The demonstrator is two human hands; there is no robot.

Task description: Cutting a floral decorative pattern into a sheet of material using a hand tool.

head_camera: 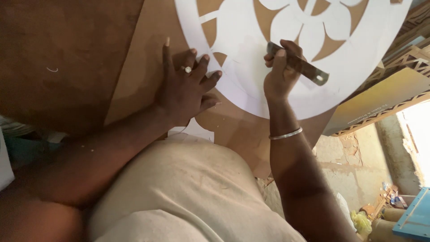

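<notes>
Gripping a metal blade (298,63), the right hand (280,74) works the white stencil (251,67); left hand (186,87) presses flat, open.

A craft workshop for cut panel work.
A brown board (134,80) carries a white cut-out floral stencil (358,54); fretwork lattice panels (403,62) are stacked at the right, beside rough plastered walls (354,170) and scattered scraps (385,197) on the floor.

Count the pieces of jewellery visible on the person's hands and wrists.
2: a ring on the left hand, and a silver bangle on the right wrist. Fingers curled around the metal blade may hide others.
</notes>
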